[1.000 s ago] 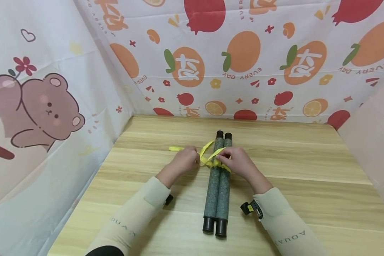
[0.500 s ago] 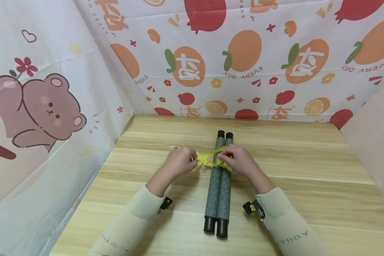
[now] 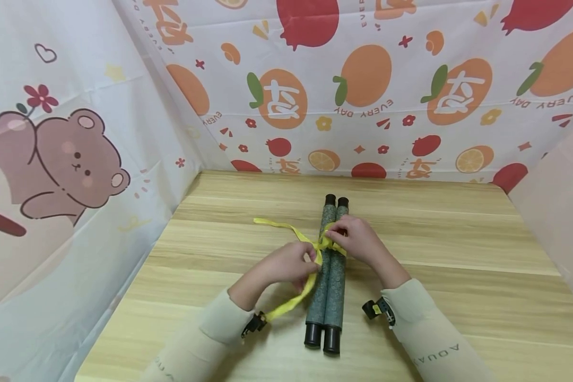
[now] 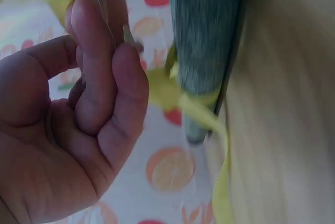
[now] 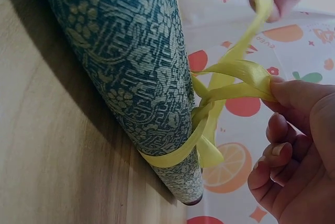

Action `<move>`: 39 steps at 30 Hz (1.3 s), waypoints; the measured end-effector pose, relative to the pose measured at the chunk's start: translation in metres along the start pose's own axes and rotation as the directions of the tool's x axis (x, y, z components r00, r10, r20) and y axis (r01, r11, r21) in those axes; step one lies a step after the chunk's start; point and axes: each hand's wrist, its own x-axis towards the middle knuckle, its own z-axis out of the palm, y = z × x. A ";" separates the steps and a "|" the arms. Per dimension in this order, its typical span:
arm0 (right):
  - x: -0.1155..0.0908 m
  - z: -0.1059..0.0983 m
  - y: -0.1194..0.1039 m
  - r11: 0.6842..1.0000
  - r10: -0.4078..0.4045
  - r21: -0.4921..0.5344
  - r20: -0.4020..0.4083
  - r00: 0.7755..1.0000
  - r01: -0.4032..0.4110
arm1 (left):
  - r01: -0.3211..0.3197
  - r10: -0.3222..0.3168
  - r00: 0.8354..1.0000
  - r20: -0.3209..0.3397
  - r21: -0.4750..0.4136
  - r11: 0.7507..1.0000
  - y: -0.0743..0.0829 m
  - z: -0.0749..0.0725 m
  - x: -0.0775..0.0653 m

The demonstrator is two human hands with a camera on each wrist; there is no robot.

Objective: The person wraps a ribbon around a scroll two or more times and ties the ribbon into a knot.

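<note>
Two green patterned scrolls (image 3: pixel 319 292) with dark end knobs lie side by side on the table, pointing away from me. A yellow ribbon (image 5: pixel 175 156) wraps round their upper half, with a crossing at the front. My right hand (image 3: pixel 360 239) pinches a ribbon loop (image 5: pixel 251 72) between thumb and forefinger, just above the crossing. Left of the scrolls, my left hand (image 3: pixel 288 265) grips another length of the ribbon, whose tail (image 3: pixel 286 306) hangs toward the left wrist. In the left wrist view its fingers (image 4: pixel 128 93) are curled beside a scroll (image 4: pixel 204 30). A second loose tail (image 3: pixel 272 223) stretches away to the left.
The wooden table (image 3: pixel 434 318) extends around the scrolls. Behind it hangs a fruit-printed cloth (image 3: pixel 324 143), and a cloth with a bear print (image 3: pixel 78 159) covers the left side. Small cameras (image 3: pixel 374 309) sit at both wrists.
My left hand has come nearer me and right, to the scrolls' left edge, bringing a ribbon length down with it. My right hand has barely moved, and the scrolls stay in place.
</note>
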 end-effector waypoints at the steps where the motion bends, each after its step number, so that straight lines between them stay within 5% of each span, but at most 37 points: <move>1: 0.000 0.000 0.000 1.000 0.000 0.001 0.001 1.000 0.000 | -0.008 0.009 1.000 0.020 -0.029 1.000 0.001 0.005 0.001; 3: 0.000 0.000 0.000 1.000 -0.001 0.004 0.000 1.000 0.001 | -0.040 0.041 0.998 0.052 -0.026 0.999 0.004 0.011 0.003; 6: 0.000 0.000 0.000 1.000 -0.004 -0.002 0.003 1.000 0.004 | -0.108 0.103 0.993 0.054 0.101 0.989 0.008 0.014 0.004; 11: 0.000 0.000 0.000 1.000 -0.002 -0.002 0.015 1.000 0.002 | -0.145 0.184 0.978 -0.102 0.303 0.942 0.012 0.000 0.007; 17: -0.001 -0.002 -0.002 1.000 -0.015 -0.004 0.020 1.000 0.015 | -0.141 0.229 0.918 -0.323 0.273 0.952 0.002 -0.014 0.024; 28: -0.004 -0.004 -0.010 0.999 -0.035 0.002 0.016 0.999 0.035 | -0.232 0.314 0.883 -0.350 0.255 0.939 -0.012 -0.006 0.049; 39: -0.005 -0.005 -0.007 0.998 -0.060 -0.003 -0.051 0.997 0.060 | -0.243 0.303 0.868 -0.393 0.197 0.950 -0.012 -0.003 0.054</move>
